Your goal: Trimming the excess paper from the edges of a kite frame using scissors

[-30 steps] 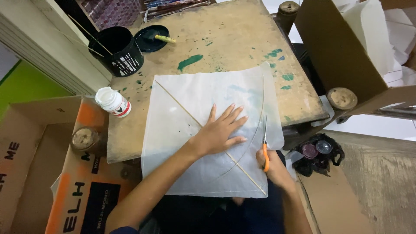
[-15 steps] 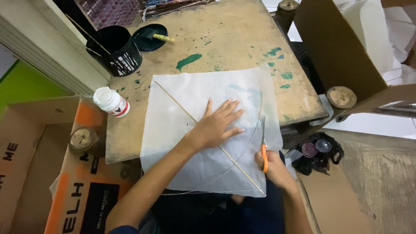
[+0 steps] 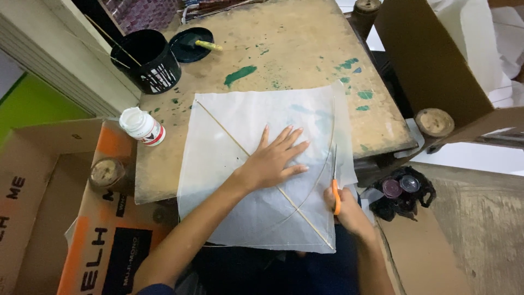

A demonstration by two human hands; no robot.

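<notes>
- Left hand [image 3: 275, 159]: flat, fingers spread, palm down on the white paper sheet [image 3: 240, 180], gripping nothing; fingers point toward 1 o'clock.
- Right hand [image 3: 349, 210]: closed around the orange-handled scissors [image 3: 335, 180], at 4 o'clock from the left hand; blades point toward 12 o'clock along the sheet's right edge.
- White paper sheet: lies on the worn wooden table [image 3: 305, 49], its near edge overhanging toward 6 o'clock.
- Thin stick [image 3: 229, 139]: runs diagonally across the sheet, from 10 o'clock to 5 o'clock, passing under the left hand.
- Black pot [image 3: 147, 63]: at 10 o'clock on the table.
- White bottle [image 3: 142, 127]: just left of the sheet, at 9 o'clock.
</notes>
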